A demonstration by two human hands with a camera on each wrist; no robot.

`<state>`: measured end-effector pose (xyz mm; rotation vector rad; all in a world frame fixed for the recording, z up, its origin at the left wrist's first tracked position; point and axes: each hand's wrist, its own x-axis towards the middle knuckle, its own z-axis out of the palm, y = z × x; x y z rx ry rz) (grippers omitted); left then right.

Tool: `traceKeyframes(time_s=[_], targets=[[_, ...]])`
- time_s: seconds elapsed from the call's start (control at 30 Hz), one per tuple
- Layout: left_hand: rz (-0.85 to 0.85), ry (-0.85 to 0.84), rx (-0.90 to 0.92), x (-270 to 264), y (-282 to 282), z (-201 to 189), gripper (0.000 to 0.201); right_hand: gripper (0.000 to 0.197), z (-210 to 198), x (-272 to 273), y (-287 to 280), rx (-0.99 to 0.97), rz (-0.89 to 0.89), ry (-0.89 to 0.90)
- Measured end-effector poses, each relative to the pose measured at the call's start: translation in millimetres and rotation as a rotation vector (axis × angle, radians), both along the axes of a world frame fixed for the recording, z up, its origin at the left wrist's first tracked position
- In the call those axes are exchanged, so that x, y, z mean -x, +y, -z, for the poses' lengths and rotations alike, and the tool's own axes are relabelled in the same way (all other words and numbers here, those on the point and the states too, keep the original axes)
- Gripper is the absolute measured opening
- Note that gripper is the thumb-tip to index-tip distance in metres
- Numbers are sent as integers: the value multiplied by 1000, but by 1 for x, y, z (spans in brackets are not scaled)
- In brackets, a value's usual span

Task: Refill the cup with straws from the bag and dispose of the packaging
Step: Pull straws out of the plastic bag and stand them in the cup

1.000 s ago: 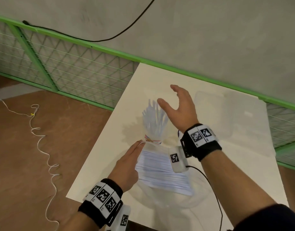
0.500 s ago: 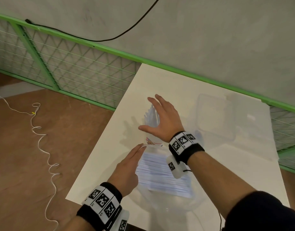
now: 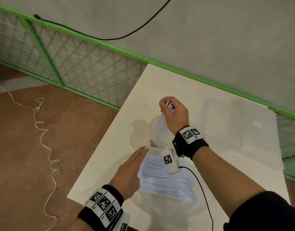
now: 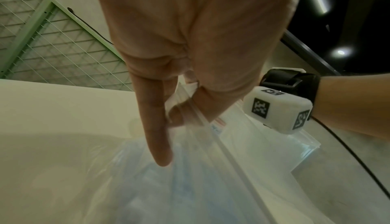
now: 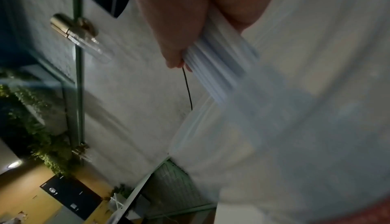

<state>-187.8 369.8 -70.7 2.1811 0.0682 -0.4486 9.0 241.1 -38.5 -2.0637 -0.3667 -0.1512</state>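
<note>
The right hand point(image 3: 174, 112) is gripping straws point(image 3: 161, 127) in the cup point(image 3: 153, 130), the left hand point(image 3: 128, 174) is pinching the bag point(image 3: 166, 180), still nearly full.

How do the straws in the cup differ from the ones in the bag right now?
The straws in the cup stand nearly upright, fanned, gripped at their tops by the right hand. The straws in the bag lie flat in a stack on the table; the left hand pinches the bag's edge. Both sets are white.
</note>
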Motion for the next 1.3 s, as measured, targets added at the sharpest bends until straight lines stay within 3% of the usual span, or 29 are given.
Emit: traceKeyframes(time_s=[0.1, 0.17, 0.23, 0.33, 0.47, 0.57, 0.63, 0.7, 0.77, 0.87, 0.97, 1.07, 1.17, 1.3], targets=[[5, -6, 1, 0, 0, 1, 101, 22, 0, -7, -10, 215, -134, -59], [5, -9, 9, 0, -1, 1, 101, 20, 5, -12, -13, 377, -229, -167], [5, -5, 8, -1, -1, 0, 100, 12, 10, -14, -13, 448, -256, -216], [6, 3, 0, -1, -2, 1, 100, 22, 10, -14, -13, 440, -209, -228], [15, 10, -6, -2, -3, 3, 100, 38, -8, -25, -11, 400, -68, -105], [23, 2, -3, -5, -6, 2, 100, 54, -13, -25, -9, 614, -135, 45], [20, -14, 2, -7, -6, 3, 100, 54, -15, -15, -8, 764, -144, 71], [16, -21, -3, -7, -7, 4, 100, 45, -26, -4, -11, 707, -92, 11], [13, -19, -14, -6, -9, 6, 100, 33, -43, 14, -18, 536, -83, -159], [13, -22, 4, -4, -14, 7, 101, 29, -52, 68, -34, 393, -281, -274], [32, -29, 52, -6, -21, 6, 105, 32, -26, 136, -50, 630, -495, -20], [60, -34, 78, -8, -30, 5, 103, 35, 25, 178, -66, 954, -573, 298], [99, -60, 122, -9, -44, 3, 103, 36, 63, 200, -78, 1118, -484, 295], [152, -74, 136, -7, -56, 5, 101, 44, 88, 213, -88, 1150, -286, 165]])
